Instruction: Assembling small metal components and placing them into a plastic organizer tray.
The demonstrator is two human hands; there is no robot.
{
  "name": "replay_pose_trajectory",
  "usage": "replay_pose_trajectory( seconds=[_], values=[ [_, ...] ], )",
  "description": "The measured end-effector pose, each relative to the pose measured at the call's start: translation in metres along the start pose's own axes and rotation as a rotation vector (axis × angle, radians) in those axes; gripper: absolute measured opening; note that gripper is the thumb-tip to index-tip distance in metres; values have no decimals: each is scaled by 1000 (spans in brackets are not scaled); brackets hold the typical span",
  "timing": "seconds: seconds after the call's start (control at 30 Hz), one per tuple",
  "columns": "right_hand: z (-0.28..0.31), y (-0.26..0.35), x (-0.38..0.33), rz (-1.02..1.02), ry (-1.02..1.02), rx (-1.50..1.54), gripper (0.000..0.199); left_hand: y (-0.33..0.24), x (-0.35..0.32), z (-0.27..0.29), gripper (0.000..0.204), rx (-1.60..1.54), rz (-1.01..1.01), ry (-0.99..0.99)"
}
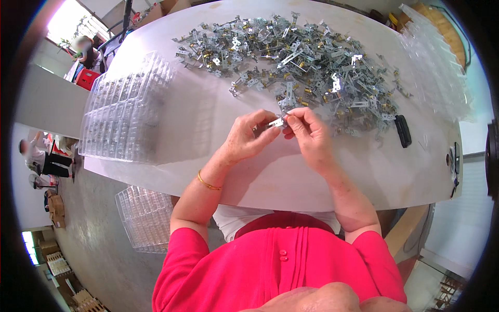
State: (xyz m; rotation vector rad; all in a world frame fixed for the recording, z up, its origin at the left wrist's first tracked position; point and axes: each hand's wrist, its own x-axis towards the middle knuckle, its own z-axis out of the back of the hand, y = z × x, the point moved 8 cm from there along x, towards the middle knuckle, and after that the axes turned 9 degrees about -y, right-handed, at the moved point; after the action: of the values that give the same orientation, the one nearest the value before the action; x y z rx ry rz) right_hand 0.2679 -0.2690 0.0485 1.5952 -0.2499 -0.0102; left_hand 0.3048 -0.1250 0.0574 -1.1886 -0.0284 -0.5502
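Both hands pinch one small metal bracket (276,122) between fingertips: left hand (247,139), right hand (307,136). Heap of brackets (296,62) just beyond on white table (208,114); clear blister trays (122,112) to the left

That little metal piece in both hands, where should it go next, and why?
Probably over to the clear plastic tray on the left. The left hand and right hand pinch one small metal piece together just in front of the big pile of metal pieces, so it looks already picked out. The tray has many little pockets, though I cannot tell which are free.
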Motion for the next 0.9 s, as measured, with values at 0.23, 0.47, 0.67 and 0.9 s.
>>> replay_pose_trajectory(
  seconds=[0.23,0.47,0.67,0.9],
  values=[
    [14,8,7,132,-161,-29,10,22,-4,-8,32,-280,246,197],
    [9,19,-2,243,-183,-406,7,26,-2,-4,23,-279,301,-12],
    [8,17,-1,227,-174,-465,6,19,1,-4,23,6,59,-77],
    [2,26,-4,426,-120,-586,4,5,1,-7,28,263,-142,-74]
  ],
)
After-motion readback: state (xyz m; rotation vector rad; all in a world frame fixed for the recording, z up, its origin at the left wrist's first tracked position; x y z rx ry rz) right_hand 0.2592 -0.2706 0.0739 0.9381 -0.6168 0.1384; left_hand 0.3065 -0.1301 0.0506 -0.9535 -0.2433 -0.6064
